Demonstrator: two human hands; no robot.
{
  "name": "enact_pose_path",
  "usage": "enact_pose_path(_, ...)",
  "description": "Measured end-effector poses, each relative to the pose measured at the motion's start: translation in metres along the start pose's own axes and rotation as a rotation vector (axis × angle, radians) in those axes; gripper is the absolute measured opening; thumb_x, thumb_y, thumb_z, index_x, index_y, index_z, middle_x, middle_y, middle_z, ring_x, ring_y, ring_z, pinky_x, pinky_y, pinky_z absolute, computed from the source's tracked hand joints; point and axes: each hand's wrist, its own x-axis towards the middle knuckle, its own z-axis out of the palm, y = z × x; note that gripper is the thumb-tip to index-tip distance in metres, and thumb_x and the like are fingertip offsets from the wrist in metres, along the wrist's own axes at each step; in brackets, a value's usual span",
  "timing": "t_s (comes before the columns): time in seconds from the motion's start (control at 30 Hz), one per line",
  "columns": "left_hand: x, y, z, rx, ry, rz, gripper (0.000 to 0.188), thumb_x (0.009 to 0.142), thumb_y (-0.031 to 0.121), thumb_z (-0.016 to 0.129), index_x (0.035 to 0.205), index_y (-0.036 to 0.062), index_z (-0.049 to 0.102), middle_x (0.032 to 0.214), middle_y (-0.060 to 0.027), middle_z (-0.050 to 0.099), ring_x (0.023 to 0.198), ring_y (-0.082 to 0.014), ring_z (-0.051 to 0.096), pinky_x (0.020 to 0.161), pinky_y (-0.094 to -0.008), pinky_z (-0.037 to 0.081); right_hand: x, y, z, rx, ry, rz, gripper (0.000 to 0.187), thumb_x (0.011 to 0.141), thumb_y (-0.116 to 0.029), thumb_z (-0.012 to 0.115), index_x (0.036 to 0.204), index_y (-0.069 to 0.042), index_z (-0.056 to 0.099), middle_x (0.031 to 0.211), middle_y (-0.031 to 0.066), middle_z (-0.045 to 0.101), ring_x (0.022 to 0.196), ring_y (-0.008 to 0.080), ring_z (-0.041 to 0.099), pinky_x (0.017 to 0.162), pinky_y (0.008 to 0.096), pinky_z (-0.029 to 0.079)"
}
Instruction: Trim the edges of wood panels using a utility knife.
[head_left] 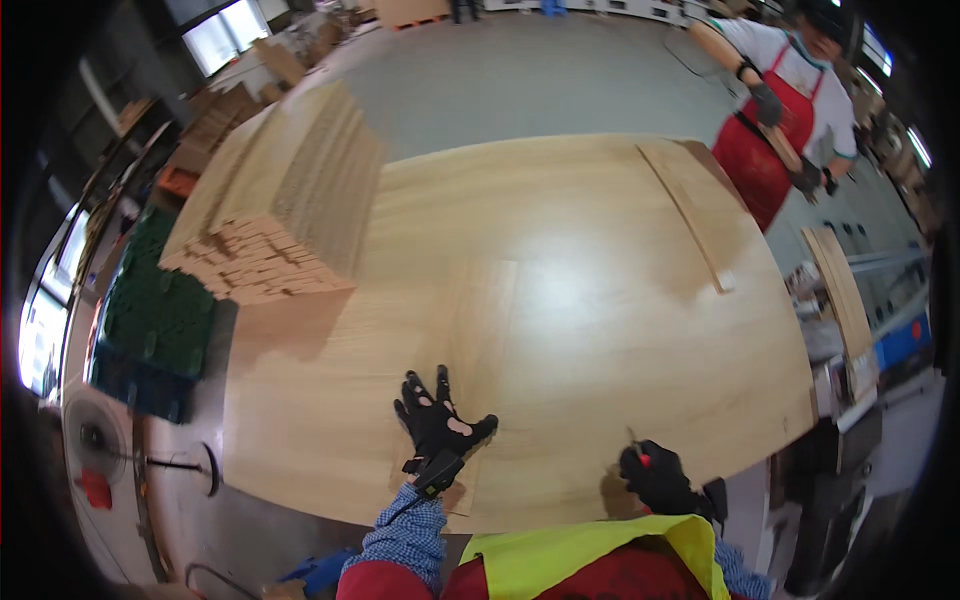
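My left hand (437, 425), in a black glove with cut-outs, lies flat with fingers spread on a thin pale board (480, 320). That board rests on the large wood-topped table (620, 380), its long side running away from me. At the right, above the table's near edge, my gloved right hand (657, 480) is closed around a small red-handled tool (643, 460). A thin tip sticks out past the fingers; the tool's exact kind is too small to make out.
A tall stack of wooden strips (290, 200) stands at the table's far left. One narrow strip (685, 215) lies far right. Beyond, a co-worker in a red apron (775, 140) holds a wooden piece. A green crate (160, 300) and fan (95, 435) are left.
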Motion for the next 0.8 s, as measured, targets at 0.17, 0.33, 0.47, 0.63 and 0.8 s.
enact_pose_path(0.17, -0.014, 0.008, 0.012, -0.055, 0.059, 0.024, 0.116, 0.063, 0.070, 0.070, 0.152, 0.0110, 0.027, 0.154, -0.0327, 0.012, 0.145, -0.0419, 0.010, 0.115, -0.0569, 0.007, -0.003, -0.007, 0.057, 0.274, -0.213, -0.010, 0.023, 0.095, -0.031, 0.060, 0.090, -0.009, 0.060, 0.069, -0.0010, 0.059, 0.060, 0.0080, 0.054, 0.057, 0.0267, 0.046)
enact_pose_path(0.33, -0.039, 0.005, 0.030, -0.196, 0.173, 0.089, 0.120, 0.058, 0.067, 0.076, 0.152, 0.0101, 0.027, 0.153, -0.0267, 0.022, 0.143, -0.0373, 0.020, 0.113, -0.0540, 0.017, -0.010, 0.025, 0.113, 0.486, -0.249, -0.147, 0.023, 0.096, -0.032, 0.054, 0.084, -0.012, 0.054, 0.063, 0.0004, 0.050, 0.054, 0.0130, 0.050, 0.052, 0.0324, 0.043)
enact_pose_path(0.47, -0.060, -0.001, 0.045, 0.122, 0.259, 0.048, 0.115, 0.060, 0.072, 0.069, 0.153, 0.0174, 0.027, 0.154, -0.0262, 0.024, 0.140, -0.0360, 0.028, 0.110, -0.0500, 0.024, -0.025, 0.013, 0.135, 0.675, -0.323, 0.095, 0.023, 0.096, -0.036, 0.054, 0.095, -0.013, 0.050, 0.070, -0.0003, 0.050, 0.055, 0.0107, 0.050, 0.048, 0.0277, 0.042)
enact_pose_path(0.63, -0.107, 0.009, 0.059, 0.119, 0.293, 0.076, 0.116, 0.060, 0.075, 0.065, 0.153, 0.0168, 0.027, 0.153, -0.0287, 0.026, 0.139, -0.0389, 0.028, 0.108, -0.0498, 0.027, -0.060, 0.017, 0.116, 0.694, -0.262, 0.217, 0.028, 0.095, -0.036, 0.057, 0.100, -0.011, 0.048, 0.080, 0.0026, 0.052, 0.057, 0.0106, 0.051, 0.049, 0.0286, 0.044)
enact_pose_path(0.8, -0.174, 0.023, 0.065, 0.100, 0.234, 0.098, 0.119, 0.059, 0.076, 0.067, 0.153, 0.0154, 0.026, 0.153, -0.0303, 0.024, 0.141, -0.0406, 0.026, 0.110, -0.0536, 0.025, -0.102, 0.068, 0.096, 0.730, -0.179, 0.135, 0.028, 0.094, -0.034, 0.061, 0.097, -0.007, 0.056, 0.079, 0.0028, 0.060, 0.062, 0.0121, 0.059, 0.055, 0.0287, 0.049)
